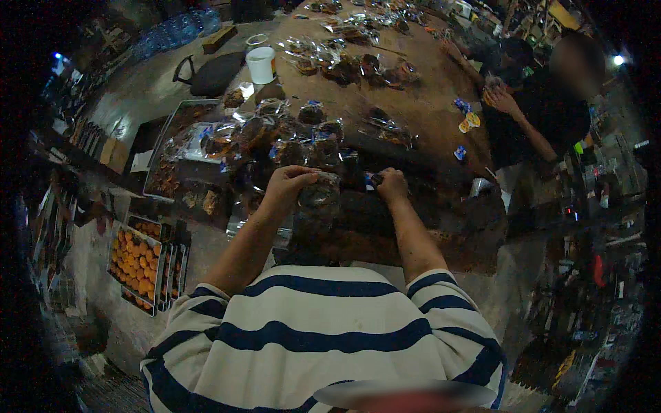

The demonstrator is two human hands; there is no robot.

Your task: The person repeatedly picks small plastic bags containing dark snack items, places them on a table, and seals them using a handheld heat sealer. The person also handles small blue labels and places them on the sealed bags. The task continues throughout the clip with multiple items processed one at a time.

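My left hand (285,187) pinches the top edge of a clear plastic bag (320,192) with its thumb and fingers. Something dark sits inside the bag, too dim to name. To the right, my right hand (393,184) is curled, with a small blue-and-white piece (370,181) at its fingertips; whether that is a label or a packet is unclear. Just beyond my left hand are several clear-wrapped dark baked goods (310,142), some with blue marks. Another wrapped group (387,129) lies farther off on the brown table (351,98).
A metal tray (170,134) with crumbs stands at the left, and racked trays of round orange-brown baked goods (135,260) below it. A white bucket (261,66) and a dark chair (214,75) are farther back. Across the right edge, a person (542,103) handles something near blue packets (462,106).
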